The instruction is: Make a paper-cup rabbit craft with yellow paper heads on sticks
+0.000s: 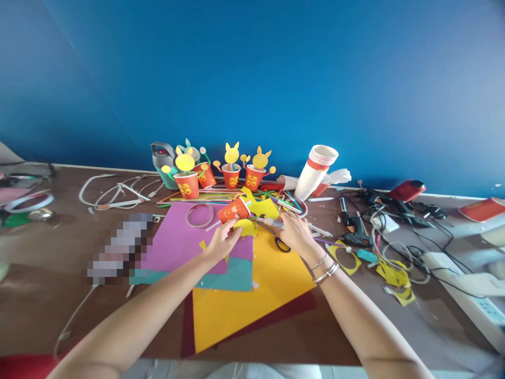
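Observation:
My left hand (223, 241) pinches a yellow paper cut-out (245, 227) just below a red paper cup (233, 209) that lies on its side. My right hand (295, 231) is closed around a thin stick-like tool (272, 222) whose tip points at the cut-out. Black-handled scissors (278, 240) lie under my right hand on the yellow paper sheet (252, 295). Behind them stand several finished red cups (231, 176) topped with yellow bunny shapes.
Purple (177, 242), teal and dark red sheets overlap on the brown table. A stack of red and white cups (317, 168) leans at the back. A black glue gun (357, 229), cables and yellow scraps (396, 281) lie right. White cords (114, 192) lie left.

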Motion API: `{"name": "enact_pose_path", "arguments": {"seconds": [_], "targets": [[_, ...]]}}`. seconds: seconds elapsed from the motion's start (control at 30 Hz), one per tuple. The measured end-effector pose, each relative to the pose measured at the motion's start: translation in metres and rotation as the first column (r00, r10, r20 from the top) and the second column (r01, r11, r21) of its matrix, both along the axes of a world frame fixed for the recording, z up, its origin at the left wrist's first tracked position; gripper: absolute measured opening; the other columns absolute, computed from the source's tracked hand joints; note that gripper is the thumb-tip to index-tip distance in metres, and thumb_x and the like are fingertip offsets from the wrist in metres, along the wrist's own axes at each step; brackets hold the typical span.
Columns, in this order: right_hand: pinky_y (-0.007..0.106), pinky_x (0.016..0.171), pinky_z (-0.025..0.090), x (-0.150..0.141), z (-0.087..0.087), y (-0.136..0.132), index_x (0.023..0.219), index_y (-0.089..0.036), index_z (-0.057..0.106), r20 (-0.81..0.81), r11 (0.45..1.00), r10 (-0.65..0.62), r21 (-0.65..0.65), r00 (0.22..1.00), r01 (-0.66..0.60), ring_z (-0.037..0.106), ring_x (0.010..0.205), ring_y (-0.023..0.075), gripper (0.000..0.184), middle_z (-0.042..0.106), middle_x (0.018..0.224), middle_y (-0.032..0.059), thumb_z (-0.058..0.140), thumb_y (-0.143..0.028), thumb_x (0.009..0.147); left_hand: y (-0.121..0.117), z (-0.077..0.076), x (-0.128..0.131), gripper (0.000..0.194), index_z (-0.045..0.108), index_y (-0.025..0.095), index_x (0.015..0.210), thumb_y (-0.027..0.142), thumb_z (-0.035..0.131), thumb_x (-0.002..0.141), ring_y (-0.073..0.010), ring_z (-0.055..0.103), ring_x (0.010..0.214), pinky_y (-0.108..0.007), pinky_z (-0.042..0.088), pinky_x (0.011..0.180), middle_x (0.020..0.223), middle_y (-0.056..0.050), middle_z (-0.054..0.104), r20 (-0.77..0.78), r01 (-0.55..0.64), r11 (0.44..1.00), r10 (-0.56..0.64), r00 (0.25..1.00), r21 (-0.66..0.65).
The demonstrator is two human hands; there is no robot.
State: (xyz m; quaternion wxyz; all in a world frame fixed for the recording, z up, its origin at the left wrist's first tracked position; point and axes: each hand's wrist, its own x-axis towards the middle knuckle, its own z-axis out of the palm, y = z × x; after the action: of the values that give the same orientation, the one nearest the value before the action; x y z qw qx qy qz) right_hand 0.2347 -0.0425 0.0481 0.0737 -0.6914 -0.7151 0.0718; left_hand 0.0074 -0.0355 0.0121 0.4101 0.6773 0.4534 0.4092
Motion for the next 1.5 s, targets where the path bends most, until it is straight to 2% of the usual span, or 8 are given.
{"name": "enact_pose_path", "arguments": {"seconds": [0.23, 0.5, 0.87, 1.0, 1.13, 1.23, 1.43, 1.5], "targets": [[0.032, 0.08, 0.042, 0.014, 0.015, 0.001, 0.091, -0.02, 0.068, -0.09, 0.995, 0.05, -0.082, 0.995, -0.057, 0.061, 0.099, 0.025, 0.021, 0.068, 0.102, 0.0075, 0.059, -0.037, 0.083, 0.001, -0.002, 0.002, 0.027, 0.059, 0.016, 0.09, 0.041, 0.057, 0.082, -0.0187, 0.065, 0.07, -0.03, 0.056, 0.063, 0.079, -0.003, 0.065, 0.149, 0.049, 0.996, -0.038, 0.988, -0.075], [0.036, 0.087, 0.039, 0.059, 0.005, 0.023, 0.097, -0.023, 0.074, 0.05, 0.984, -0.174, 0.052, 0.983, 0.172, 0.052, 0.111, 0.0271, 0.03, 0.064, 0.111, 0.0103, 0.048, -0.014, 0.085, 0.003, -0.01, -0.001, 0.024, 0.061, 0.015, 0.088, 0.037, 0.056, 0.081, -0.0111, 0.052, 0.058, -0.021, 0.042, 0.052, 0.07, 0.001, 0.059, -0.006, -0.01, 1.0, 0.01, 1.0, -0.003], [0.041, 0.093, 0.037, 0.066, -0.009, 0.03, 0.081, -0.018, 0.069, -0.193, 0.972, -0.102, 0.188, 0.976, 0.139, 0.046, 0.11, 0.0281, 0.019, 0.059, 0.115, 0.0102, 0.051, -0.024, 0.083, -0.005, 0.009, 0.0, 0.041, 0.054, 0.019, 0.126, 0.029, 0.047, 0.087, -0.0208, 0.063, 0.103, -0.026, 0.054, 0.075, 0.125, -0.012, 0.06, -0.051, 0.058, 0.995, -0.054, 0.997, 0.085], [0.035, 0.085, 0.041, 0.069, 0.003, 0.033, 0.075, -0.018, 0.062, -0.671, 0.96, -0.08, 0.146, 0.737, 0.237, 0.053, 0.098, 0.0241, 0.023, 0.063, 0.09, 0.007, 0.05, -0.038, 0.08, -0.005, 0.024, 0.001, 0.035, 0.06, 0.018, 0.118, 0.024, 0.04, 0.09, -0.0141, 0.065, 0.07, -0.025, 0.054, 0.064, 0.108, -0.009, 0.067, -0.118, 0.128, 0.989, -0.12, 0.986, 0.067], [0.031, 0.076, 0.045, 0.066, 0.017, 0.026, 0.07, -0.021, 0.054, -0.912, 0.994, -0.017, 0.03, 0.409, 0.109, 0.058, 0.078, 0.0192, 0.028, 0.061, 0.073, 0.0025, 0.045, -0.045, 0.081, 0.001, 0.043, 0.005, 0.037, 0.067, 0.02, 0.108, 0.012, 0.04, 0.083, -0.0182, 0.065, 0.093, -0.029, 0.053, 0.08, 0.11, -0.008, 0.067, -0.197, 0.135, 0.963, -0.089, 0.976, 0.234], [0.031, 0.079, 0.046, 0.055, 0.025, 0.02, 0.068, -0.022, 0.05, -0.94, 0.999, 0.049, 0.047, 0.338, -0.012, 0.059, 0.075, 0.0175, 0.027, 0.059, 0.069, 0.0007, 0.045, -0.043, 0.084, 0.007, 0.055, 0.017, 0.04, 0.071, 0.02, 0.097, 0.007, 0.04, 0.076, -0.0188, 0.064, 0.097, -0.03, 0.05, 0.086, 0.111, -0.006, 0.068, -0.212, 0.095, 0.962, -0.039, 0.976, 0.258], [0.03, 0.079, 0.047, 0.023, 0.03, 0.008, 0.079, -0.022, 0.056, -0.899, 0.981, 0.193, 0.167, 0.392, -0.099, 0.056, 0.075, 0.0151, 0.02, 0.062, 0.077, 0.0007, 0.054, -0.041, 0.085, 0.015, 0.067, 0.045, 0.061, 0.051, 0.02, 0.133, 0.013, 0.044, 0.072, -0.0051, 0.039, 0.041, -0.021, 0.037, 0.046, 0.107, -0.004, 0.07, -0.105, 0.028, 0.995, -0.017, 0.994, 0.099], [0.032, 0.083, 0.048, 0.016, 0.029, 0.006, 0.081, -0.022, 0.057, -0.939, 0.982, 0.18, 0.157, 0.294, -0.101, 0.059, 0.08, 0.0164, 0.019, 0.063, 0.079, 0.0016, 0.055, -0.041, 0.084, 0.017, 0.066, 0.049, 0.064, 0.049, 0.021, 0.135, 0.014, 0.045, 0.071, -0.0044, 0.037, 0.041, -0.021, 0.035, 0.045, 0.114, -0.005, 0.068, -0.078, 0.009, 0.996, -0.002, 0.997, 0.092]]}}
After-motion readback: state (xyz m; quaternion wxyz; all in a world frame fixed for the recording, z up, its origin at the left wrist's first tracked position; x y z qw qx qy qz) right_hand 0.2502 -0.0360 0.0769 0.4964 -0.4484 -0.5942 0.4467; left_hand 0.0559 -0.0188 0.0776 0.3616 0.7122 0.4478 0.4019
